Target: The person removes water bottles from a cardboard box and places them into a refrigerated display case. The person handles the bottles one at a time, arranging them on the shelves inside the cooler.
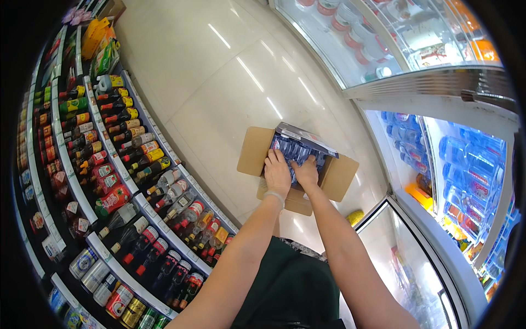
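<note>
My left hand (278,176) and right hand (307,173) are down in the open cardboard box (298,204), which sits ahead of me with pale tiled floor (213,88) around it, its flaps (255,151) spread outward. The left fingers (272,158) lie slightly spread over the dark-blue bottles (293,148) packed inside; the right fingers bend down among them just beside. My fingertips are partly hidden, so I cannot tell whether I grasp a bottle or only touch it. A pale band (273,194) circles my left wrist. To my left run shelves (164,225) of sauce bottles (129,115) and drink cans (119,300); to my right, a lit fridge (438,96) holds blue-tinted bottles (463,164), its glass door (402,263) open
</note>
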`<state>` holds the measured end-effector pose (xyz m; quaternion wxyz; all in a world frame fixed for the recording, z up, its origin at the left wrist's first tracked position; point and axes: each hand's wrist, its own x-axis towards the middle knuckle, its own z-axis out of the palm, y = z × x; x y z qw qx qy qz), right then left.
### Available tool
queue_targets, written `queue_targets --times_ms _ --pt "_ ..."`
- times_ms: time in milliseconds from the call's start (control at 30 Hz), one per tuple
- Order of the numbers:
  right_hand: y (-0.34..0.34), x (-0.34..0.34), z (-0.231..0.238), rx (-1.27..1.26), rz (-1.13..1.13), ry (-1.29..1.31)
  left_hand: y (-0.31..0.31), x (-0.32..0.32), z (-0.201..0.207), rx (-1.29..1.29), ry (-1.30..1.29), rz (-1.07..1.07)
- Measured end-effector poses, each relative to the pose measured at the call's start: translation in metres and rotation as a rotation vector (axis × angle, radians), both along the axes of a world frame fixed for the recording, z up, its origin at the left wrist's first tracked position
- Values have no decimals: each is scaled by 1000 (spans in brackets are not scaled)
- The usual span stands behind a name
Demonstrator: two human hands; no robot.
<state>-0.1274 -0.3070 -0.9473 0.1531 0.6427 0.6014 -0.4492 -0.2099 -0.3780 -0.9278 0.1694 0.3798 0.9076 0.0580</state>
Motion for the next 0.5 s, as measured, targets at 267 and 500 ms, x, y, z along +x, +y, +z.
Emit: queue_targets --times_ms 267,500 --pt "5 21 -9 0 -4 142 -17 -12 -4 -111 -398 168" --pt "-6 83 86 147 -53 489 -56 6 51 222 -694 85"
